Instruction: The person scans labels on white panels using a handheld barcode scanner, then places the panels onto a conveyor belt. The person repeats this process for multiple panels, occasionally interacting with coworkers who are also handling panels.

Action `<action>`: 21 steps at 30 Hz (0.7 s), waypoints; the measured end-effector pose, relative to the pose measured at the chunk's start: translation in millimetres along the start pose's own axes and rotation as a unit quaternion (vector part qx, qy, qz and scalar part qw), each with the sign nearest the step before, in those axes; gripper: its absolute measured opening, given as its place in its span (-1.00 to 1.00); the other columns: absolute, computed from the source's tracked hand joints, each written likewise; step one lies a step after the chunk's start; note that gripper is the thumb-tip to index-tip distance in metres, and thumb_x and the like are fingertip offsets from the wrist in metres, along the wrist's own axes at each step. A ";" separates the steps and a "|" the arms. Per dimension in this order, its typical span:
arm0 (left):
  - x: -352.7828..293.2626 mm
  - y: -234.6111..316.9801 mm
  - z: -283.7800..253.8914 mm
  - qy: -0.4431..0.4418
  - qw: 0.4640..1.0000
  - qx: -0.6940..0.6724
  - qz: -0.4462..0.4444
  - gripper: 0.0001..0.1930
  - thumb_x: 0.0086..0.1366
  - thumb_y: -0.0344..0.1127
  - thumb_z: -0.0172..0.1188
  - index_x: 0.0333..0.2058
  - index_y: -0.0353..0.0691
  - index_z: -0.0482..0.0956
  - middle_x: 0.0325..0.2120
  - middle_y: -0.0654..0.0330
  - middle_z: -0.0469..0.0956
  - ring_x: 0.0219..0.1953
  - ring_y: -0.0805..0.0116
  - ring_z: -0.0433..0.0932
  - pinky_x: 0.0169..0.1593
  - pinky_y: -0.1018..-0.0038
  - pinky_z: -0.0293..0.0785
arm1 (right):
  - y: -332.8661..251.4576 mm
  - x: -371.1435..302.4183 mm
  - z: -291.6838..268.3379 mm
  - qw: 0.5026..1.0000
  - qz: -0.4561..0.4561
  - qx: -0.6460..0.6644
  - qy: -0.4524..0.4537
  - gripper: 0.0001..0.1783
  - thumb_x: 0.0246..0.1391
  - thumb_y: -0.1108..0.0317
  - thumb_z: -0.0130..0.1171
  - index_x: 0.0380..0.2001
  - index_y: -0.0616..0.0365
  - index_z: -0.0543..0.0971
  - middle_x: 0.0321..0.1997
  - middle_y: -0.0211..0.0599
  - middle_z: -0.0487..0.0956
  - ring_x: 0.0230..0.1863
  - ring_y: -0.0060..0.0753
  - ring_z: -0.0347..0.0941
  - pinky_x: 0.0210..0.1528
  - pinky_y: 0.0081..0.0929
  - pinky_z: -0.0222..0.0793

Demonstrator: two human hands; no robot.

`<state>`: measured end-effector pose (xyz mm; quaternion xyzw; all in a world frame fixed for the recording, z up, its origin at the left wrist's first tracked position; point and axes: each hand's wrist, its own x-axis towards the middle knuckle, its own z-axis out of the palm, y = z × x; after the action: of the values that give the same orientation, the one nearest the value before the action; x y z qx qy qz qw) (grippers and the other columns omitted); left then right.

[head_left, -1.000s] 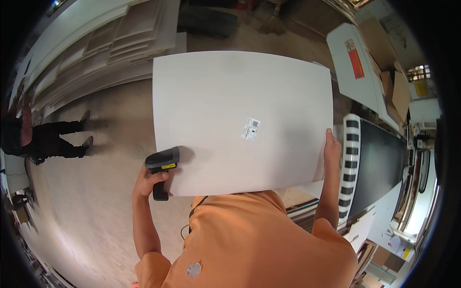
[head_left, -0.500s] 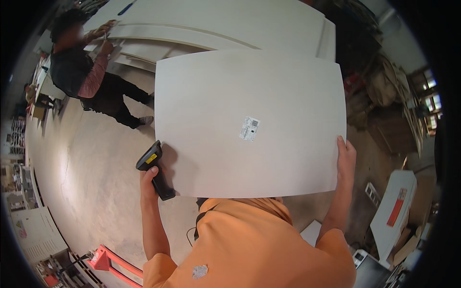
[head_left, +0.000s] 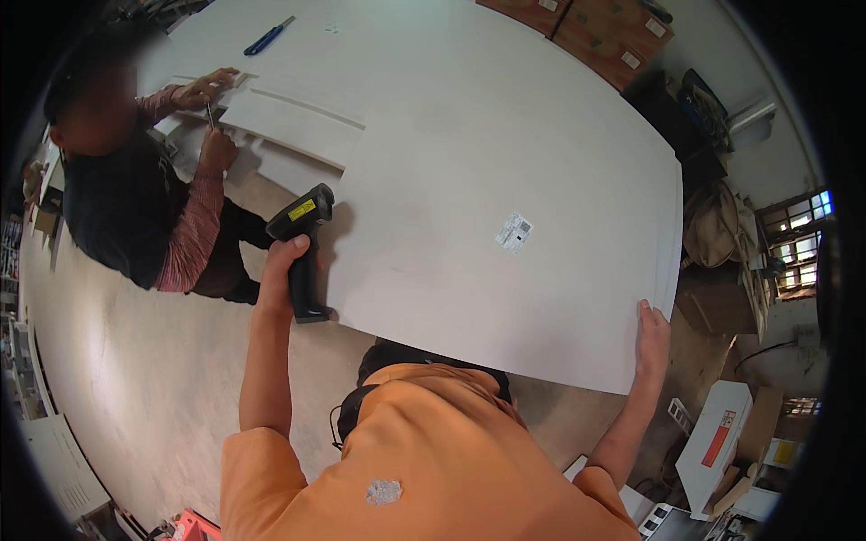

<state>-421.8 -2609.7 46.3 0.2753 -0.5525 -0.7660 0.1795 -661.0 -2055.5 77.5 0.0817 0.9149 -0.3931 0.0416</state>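
Nearest, below and between the two grips, is the wearer's orange shirt (head_left: 442, 451). The left forearm (head_left: 266, 370) rises nearly straight from its sleeve, and the right forearm (head_left: 622, 428) slants up and outward.

The left grip (head_left: 282, 269) is closed around the handle of a black scanner (head_left: 308, 261), thumb laid along its near side, with the scanner's head just above the grip, tilted up to the right. The right grip (head_left: 653, 341) is clasped on the right edge of a white panel (head_left: 469, 288), thumb on the upper face and the other fingers mostly hidden.

The panel spans the space between the grips, its left near corner just beside the left grip; its far edge seems to blend into the white surface (head_left: 406, 63) beyond, so I cannot place it exactly. A printed label (head_left: 514, 233) lies on the panel, up and left of the right grip.

Farther out, beyond the left grip, a co-worker (head_left: 126, 212) in dark clothing bends at the surface, a slim tool (head_left: 210, 114) in one hand. A blue cutter (head_left: 269, 38) lies on the surface, well above the left grip. Brown boxes (head_left: 604, 41) stand far beyond the right grip.
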 end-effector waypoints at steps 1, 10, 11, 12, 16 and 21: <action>11.7 5.8 -2.4 -0.001 1.000 -0.013 -0.008 -0.56 0.15 0.07 0.26 -0.35 -0.27 0.56 -0.58 0.25 0.51 -0.52 0.51 0.49 -0.43 0.55 0.38 | -12.5 6.6 6.0 0.998 -0.034 -0.041 0.028 -0.57 0.27 0.08 0.15 -0.28 0.34 0.51 -0.29 -0.27 0.49 -0.20 -0.42 0.37 -0.07 -0.45 0.30; 34.6 23.9 34.8 0.022 0.996 0.040 -0.082 -0.61 0.21 0.02 0.28 -0.43 -0.26 0.62 -0.62 0.32 0.52 -0.65 0.57 0.43 -0.59 0.60 0.27 | -155.3 46.3 61.6 0.897 -0.284 -0.316 0.124 -0.36 0.17 0.10 0.23 0.13 0.41 0.43 0.22 0.12 0.44 0.27 0.11 0.31 0.32 -0.11 0.23; 32.7 20.3 41.1 0.002 0.997 0.024 -0.069 -0.62 0.21 0.01 0.29 -0.44 -0.26 0.63 -0.63 0.34 0.52 -0.68 0.59 0.41 -0.62 0.61 0.24 | -171.4 43.9 80.9 0.887 -0.308 -0.321 0.126 -0.37 0.15 0.14 0.25 0.14 0.41 0.42 0.25 0.10 0.42 0.29 0.11 0.28 0.33 -0.10 0.22; 29.8 17.0 42.2 -0.013 0.996 0.028 -0.083 -0.62 0.20 0.00 0.30 -0.45 -0.26 0.64 -0.64 0.35 0.52 -0.71 0.61 0.39 -0.66 0.61 0.21 | -185.6 33.6 106.5 0.884 -0.359 -0.288 0.087 -0.39 0.14 0.19 0.26 0.13 0.39 0.43 0.24 0.10 0.43 0.29 0.10 0.29 0.33 -0.12 0.21; -7.1 -19.4 41.3 -0.030 0.985 -0.161 -0.051 -0.54 0.22 -0.21 0.24 0.02 -0.37 0.46 -0.35 0.13 0.62 -0.34 0.41 0.57 -0.23 0.52 0.51 | -213.5 -36.5 187.5 0.845 -0.518 -0.132 -0.019 -0.44 0.01 0.27 0.36 0.06 0.29 0.48 0.18 0.00 0.47 0.22 0.08 0.34 0.25 -0.09 0.25; -69.5 -59.3 -4.2 -0.042 0.981 -0.177 -0.070 -0.37 0.03 -0.06 0.35 -0.02 -0.39 0.47 -0.20 -0.12 0.66 -0.35 0.46 0.52 -0.21 0.55 0.46 | -210.3 -130.8 231.7 0.796 -0.596 0.007 -0.106 -0.52 -0.10 0.32 0.42 -0.10 0.28 0.55 0.03 -0.07 0.55 0.10 0.03 0.44 0.15 -0.06 0.32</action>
<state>-362.9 -2553.3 4.8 0.2445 -0.3947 -0.8733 0.1478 -568.0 -2381.5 86.4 -0.5218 0.7696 -0.3528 -0.1050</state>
